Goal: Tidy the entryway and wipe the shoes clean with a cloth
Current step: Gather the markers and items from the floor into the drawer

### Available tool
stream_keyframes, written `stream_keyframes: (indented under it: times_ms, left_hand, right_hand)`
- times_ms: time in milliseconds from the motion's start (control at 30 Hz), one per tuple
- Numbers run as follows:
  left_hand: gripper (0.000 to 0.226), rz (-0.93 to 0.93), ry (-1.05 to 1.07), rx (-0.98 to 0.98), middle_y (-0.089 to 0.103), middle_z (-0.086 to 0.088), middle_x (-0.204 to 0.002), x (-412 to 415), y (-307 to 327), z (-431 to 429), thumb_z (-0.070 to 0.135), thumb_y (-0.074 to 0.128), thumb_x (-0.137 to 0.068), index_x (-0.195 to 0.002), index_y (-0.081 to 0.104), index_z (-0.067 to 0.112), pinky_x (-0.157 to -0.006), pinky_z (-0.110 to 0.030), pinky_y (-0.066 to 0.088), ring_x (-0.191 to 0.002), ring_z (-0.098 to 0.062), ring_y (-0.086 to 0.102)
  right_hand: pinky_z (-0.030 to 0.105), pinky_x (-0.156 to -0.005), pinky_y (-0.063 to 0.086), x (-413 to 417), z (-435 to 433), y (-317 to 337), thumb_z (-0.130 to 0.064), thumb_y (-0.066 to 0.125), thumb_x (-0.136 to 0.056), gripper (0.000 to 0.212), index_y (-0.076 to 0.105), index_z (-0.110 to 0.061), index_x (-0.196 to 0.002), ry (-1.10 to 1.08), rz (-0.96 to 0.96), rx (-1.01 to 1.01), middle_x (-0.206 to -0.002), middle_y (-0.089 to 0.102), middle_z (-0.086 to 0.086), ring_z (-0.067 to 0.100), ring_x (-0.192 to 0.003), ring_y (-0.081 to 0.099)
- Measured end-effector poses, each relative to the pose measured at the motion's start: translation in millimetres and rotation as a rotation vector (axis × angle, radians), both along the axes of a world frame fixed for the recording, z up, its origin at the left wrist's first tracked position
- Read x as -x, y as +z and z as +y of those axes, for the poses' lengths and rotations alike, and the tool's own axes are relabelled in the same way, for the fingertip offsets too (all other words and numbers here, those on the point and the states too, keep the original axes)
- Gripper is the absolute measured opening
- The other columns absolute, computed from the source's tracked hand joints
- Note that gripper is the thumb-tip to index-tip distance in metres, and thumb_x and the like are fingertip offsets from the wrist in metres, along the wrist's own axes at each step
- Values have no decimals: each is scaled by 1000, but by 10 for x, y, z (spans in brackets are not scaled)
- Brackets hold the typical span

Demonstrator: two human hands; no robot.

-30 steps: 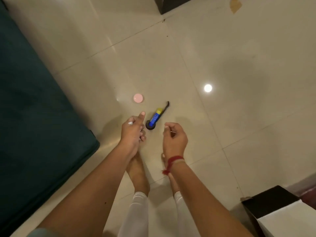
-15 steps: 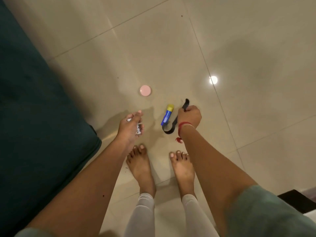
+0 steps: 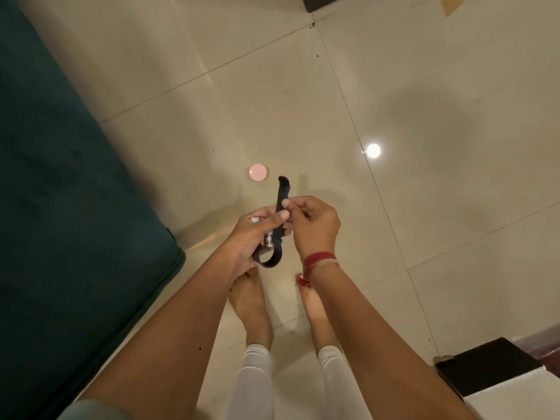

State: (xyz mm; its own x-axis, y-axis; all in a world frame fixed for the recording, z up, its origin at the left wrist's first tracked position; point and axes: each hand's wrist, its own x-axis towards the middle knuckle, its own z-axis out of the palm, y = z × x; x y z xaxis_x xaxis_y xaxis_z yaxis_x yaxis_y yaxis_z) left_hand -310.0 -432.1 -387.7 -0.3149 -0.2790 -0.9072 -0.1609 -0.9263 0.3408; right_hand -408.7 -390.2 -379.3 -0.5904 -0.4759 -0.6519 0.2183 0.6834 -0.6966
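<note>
A glossy cream tiled floor [image 3: 424,268] was seen across the whole view, with a lamp's reflection [image 3: 373,150] on it. The left side was taken up by a dark teal upholstered edge [image 3: 60,207]. A black-and-white box [image 3: 491,365] was placed at the lower right corner. Two bare feet [image 3: 248,298] were planted on the tiles below the arms. The left hand [image 3: 251,237] was curled round a black strap [image 3: 281,195], held above the floor in front of the body, together with a small patterned item [image 3: 269,237]. The right hand [image 3: 315,225], its wrist tied with a red thread [image 3: 318,259], was pinching the strap's upper part. A pink round lid [image 3: 259,172] was left on the floor just beyond the strap.
</note>
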Motion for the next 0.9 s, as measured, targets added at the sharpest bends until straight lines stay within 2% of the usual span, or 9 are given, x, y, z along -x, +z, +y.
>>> stream_keyframes:
  times_ms: [167, 233, 333, 400, 600, 700, 767, 833, 900]
  left_hand:
    - [16, -160, 72, 56, 60, 3, -65, -69, -125, 31, 8, 71, -82, -79, 59, 18, -57, -23, 47, -58, -10, 60]
    - [20, -177, 169, 37, 62, 3, -66, -132, -201, 37, 4, 65, -86, -79, 53, 17, -58, -25, 49, -64, -12, 67]
    - [17, -190, 240, 19, 63, 2, -71, -243, -350, 35, 4, 58, -91, -83, 49, 16, -60, -26, 54, -67, -14, 68]
    - [14, -225, 228, 36, 62, 1, -74, -320, -461, 38, 6, 57, -91, -87, 51, 18, -64, -29, 51, -62, -12, 59]
    - [12, -238, 153, 90, 50, 3, -64, -482, -555, 90, 22, 62, -92, -86, 51, 21, -48, -24, 41, -48, -9, 44]
    - [15, -305, 182, 110, 47, 6, -60, -500, -419, 115, 28, 66, -89, -88, 53, 21, -48, -23, 40, -47, -8, 42]
    - [17, -357, 217, 119, 46, 6, -59, -499, -321, 127, 28, 69, -86, -86, 54, 22, -46, -21, 40, -46, -7, 41]
    - [18, -392, 249, 139, 46, 6, -61, -491, -259, 125, 26, 72, -84, -83, 54, 23, -45, -20, 40, -45, -7, 40]
    - [18, -415, 262, 161, 47, 6, -63, -489, -235, 91, 26, 73, -83, -82, 55, 23, -46, -20, 41, -44, -7, 40]
  right_hand:
    - [27, -72, 52, 120, 105, -284, -11, 54, -90, 13, 67, -14, -87, -41, 250, -34, -79, 64, 0, 20, -75, 61]
    - [29, -78, 52, 297, 267, -521, -15, 58, -88, 8, 64, -13, -93, -117, 288, -167, -93, 64, 7, 18, -80, 58]
    - [36, -86, 46, 428, 515, -933, -27, 66, -83, 36, 50, -11, -112, -39, 211, -464, -112, 50, 10, 23, -87, 53]
    - [37, -83, 44, 416, 609, -1129, -27, 66, -84, 43, 44, -10, -116, 65, 217, -533, -117, 45, 12, 31, -93, 54]
    - [36, -81, 47, 499, 722, -1277, -12, 59, -86, 28, 52, -12, -113, 155, 262, -391, -104, 59, 8, 25, -91, 57]
    - [33, -71, 47, 403, 610, -1038, -9, 48, -89, 14, 54, -14, -101, -13, 84, -213, -80, 53, 0, 19, -73, 51]
    - [28, -62, 43, 322, 455, -862, -6, 49, -87, 8, 53, -11, -91, -20, 111, -116, -72, 49, -2, 14, -63, 46]
    - [27, -62, 43, 258, 258, -730, -10, 58, -82, 11, 54, -10, -92, 190, 255, -31, -78, 53, 0, 14, -64, 47]
    - [27, -69, 45, 216, 32, -721, -22, 66, -80, 33, 54, -15, -110, 486, 373, -13, -103, 51, 2, 15, -74, 51]
